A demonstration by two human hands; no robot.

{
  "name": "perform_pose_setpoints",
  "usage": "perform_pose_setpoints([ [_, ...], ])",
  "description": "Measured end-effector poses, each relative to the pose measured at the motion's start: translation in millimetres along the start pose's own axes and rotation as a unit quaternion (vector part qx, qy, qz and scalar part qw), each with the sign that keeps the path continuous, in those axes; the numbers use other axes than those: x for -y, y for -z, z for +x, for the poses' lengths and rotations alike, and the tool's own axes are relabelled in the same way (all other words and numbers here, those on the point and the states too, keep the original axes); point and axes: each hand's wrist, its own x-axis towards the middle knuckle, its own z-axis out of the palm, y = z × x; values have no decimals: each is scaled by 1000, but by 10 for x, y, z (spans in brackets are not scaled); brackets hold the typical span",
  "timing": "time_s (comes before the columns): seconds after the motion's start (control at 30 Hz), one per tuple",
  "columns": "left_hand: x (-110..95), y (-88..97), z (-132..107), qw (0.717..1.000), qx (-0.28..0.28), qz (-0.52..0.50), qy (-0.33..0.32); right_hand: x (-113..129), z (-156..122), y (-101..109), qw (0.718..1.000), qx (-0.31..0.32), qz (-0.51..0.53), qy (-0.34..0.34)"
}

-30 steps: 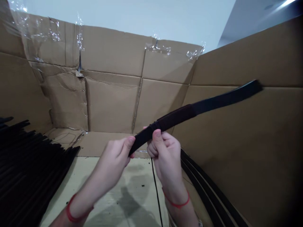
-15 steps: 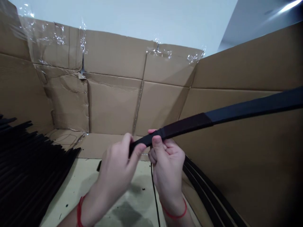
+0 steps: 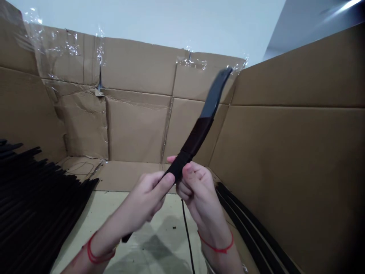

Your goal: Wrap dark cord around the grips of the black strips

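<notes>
A long, flat, curved black strip (image 3: 210,102) with a dark brown wrapped band slants up to the right, its narrow tip pointing away from me. My left hand (image 3: 148,196) is closed round its black lower part, thumb lying on top. Just to the right, my right hand (image 3: 199,190) grips the strip below the brown band, with the thumb at its edge and the fingers curled under. A dark end piece shows beneath my left wrist. Both wrists wear red cords.
Many black strips (image 3: 37,205) are piled at the left. Several long black strips (image 3: 248,228) lean along the right cardboard wall (image 3: 299,160). A thin black cord (image 3: 186,232) and small dark scraps lie on the pale work surface (image 3: 159,228). Taped cardboard (image 3: 137,129) stands behind.
The strip has swung from nearly level, reaching off to the right, to a steep upward slant, so its far tip now shows. Both hands have turned with it and still hold it.
</notes>
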Motion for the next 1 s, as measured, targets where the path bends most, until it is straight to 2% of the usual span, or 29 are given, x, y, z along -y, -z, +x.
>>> perform_pose_setpoints([
  [0.03,1,21,4,998,50,-40,-1,18,-2,7,1000,7,12,-11],
  [0.07,-5,39,4,997,58,-46,-8,30,0,16,1000,-8,17,-3],
  [0.13,-32,53,-8,999,-19,19,-30,37,11,33,998,-47,21,27],
  [0.17,-49,49,-17,997,-60,43,-34,33,17,40,998,-44,22,26],
  [0.2,-63,40,-24,997,-68,35,-26,24,24,45,999,-27,23,18],
  [0.27,-73,19,-25,998,15,-65,14,-4,33,52,1000,-3,13,9],
  [0.3,-68,10,-18,991,57,-113,33,-22,37,52,999,-20,-1,25],
  [0.33,-57,4,-6,988,66,-130,43,-39,41,51,997,-53,-19,54],
  [0.37,-42,1,8,992,33,-113,42,-55,44,48,992,-90,-34,85],
  [0.4,-27,-1,21,997,-27,-72,32,-65,46,44,987,-117,-42,104],
  [0.43,-13,-2,31,996,-81,-34,27,-67,45,39,987,-120,-38,102],
  [0.47,-4,-2,36,994,-104,-18,33,-60,42,35,991,-98,-25,82],
  [0.5,-1,-2,36,995,-84,-30,49,-45,35,31,997,-61,-9,53],
  [0.53,-4,-2,31,995,-34,-64,65,-24,25,26,999,-26,3,29],
  [0.57,-13,-2,22,992,22,-99,72,-1,12,22,1000,-8,7,18],
  [0.6,-24,0,11,990,52,-111,67,22,-1,20,1000,-14,2,22],
  [0.63,-38,5,-1,994,41,-92,52,42,-13,20,999,-37,-6,37],
  [0.7,-57,35,-22,999,-42,1,17,72,-24,34,995,-81,-19,56],
  [0.73,-60,60,-30,997,-60,39,10,82,-23,48,996,-76,-22,44],
  [0.77,-57,89,-34,998,-42,52,14,90,-18,64,998,-48,-25,21],
  [0.83,-39,136,-35,995,92,-8,27,97,-3,89,999,13,-38,-16],
  [0.87,-29,141,-32,988,142,-42,31,96,2,90,999,15,-50,-12],
  [0.9,-22,128,-28,990,131,-46,27,93,4,83,998,-9,-64,11],
  [0.93,-21,98,-26,998,63,-13,15,88,2,67,995,-46,-74,42],
  [0.97,-24,54,-25,999,-28,33,-3,83,-3,47,991,-81,-75,69],
  [1.0,-30,5,-27,991,-110,75,-22,81,-11,27,989,-98,-68,82],
])
